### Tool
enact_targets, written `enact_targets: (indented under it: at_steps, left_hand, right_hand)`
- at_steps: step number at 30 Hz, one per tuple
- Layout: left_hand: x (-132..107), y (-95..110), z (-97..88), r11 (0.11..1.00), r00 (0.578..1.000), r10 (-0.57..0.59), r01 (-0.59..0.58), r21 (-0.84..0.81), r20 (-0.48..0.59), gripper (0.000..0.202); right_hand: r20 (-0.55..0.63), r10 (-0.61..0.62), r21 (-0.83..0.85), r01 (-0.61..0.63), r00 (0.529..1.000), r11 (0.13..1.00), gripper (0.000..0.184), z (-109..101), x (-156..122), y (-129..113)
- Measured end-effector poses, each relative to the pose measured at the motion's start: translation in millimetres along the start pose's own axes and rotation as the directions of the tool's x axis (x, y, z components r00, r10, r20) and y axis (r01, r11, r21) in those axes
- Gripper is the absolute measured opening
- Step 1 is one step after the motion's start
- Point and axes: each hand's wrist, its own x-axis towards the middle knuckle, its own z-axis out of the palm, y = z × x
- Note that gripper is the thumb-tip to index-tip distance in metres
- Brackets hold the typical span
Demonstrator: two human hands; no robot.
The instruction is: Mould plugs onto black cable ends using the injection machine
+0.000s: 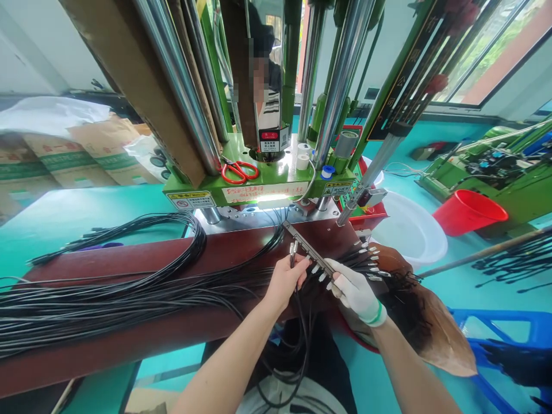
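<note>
My bare left hand [287, 282] pinches black cables whose metal-tipped connectors [294, 248] stick up beside a long metal bar [310, 248]. In a white glove with a green cuff, my right hand [356, 292] is closed around the lower right end of that bar. Several small light-coloured connectors [318, 269] sit along the bar's lower edge. The bar slants, its upper left end close to the metal bed of a green press. From my left hand, loose black cable [304, 339] loops down over my lap. Fingertips of the gloved hand are partly hidden behind the bar.
A thick bundle of black cables [129, 299] lies across the brown worktop [181, 330]. Red-handled scissors [240, 171] rest on the green press [198, 196]. To the right are a brown bag [448, 339], a white tub [414, 230], a red bucket [470, 213] and a blue stool [500, 316].
</note>
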Motion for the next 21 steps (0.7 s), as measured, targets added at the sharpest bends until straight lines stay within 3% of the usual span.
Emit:
enact_targets:
  at_steps: [9,17,21]
  left_hand:
    - [1.0,7.3,-3.9,0.993,0.99,-0.091,0.098,-0.06,0.11,0.032]
    - [0.8,3.2,1.0,0.998,0.999,0.0,-0.002,-0.058,-0.036,0.032]
    - [1.5,1.2,-0.6,0.995,0.985,0.099,-0.094,0.04,-0.144,0.031]
  right_hand:
    - [-0.009,0.041,-0.014,-0.041,0.999,0.999,0.049,0.3,-0.7,-2.9]
    - [0.106,-0.069,-0.303,0.098,0.992,0.948,0.048,-3.5,0.9,4.1]
    - [0.025,-0.044,-0.18,0.048,0.999,0.983,0.046,-0.3,0.6,4.5]
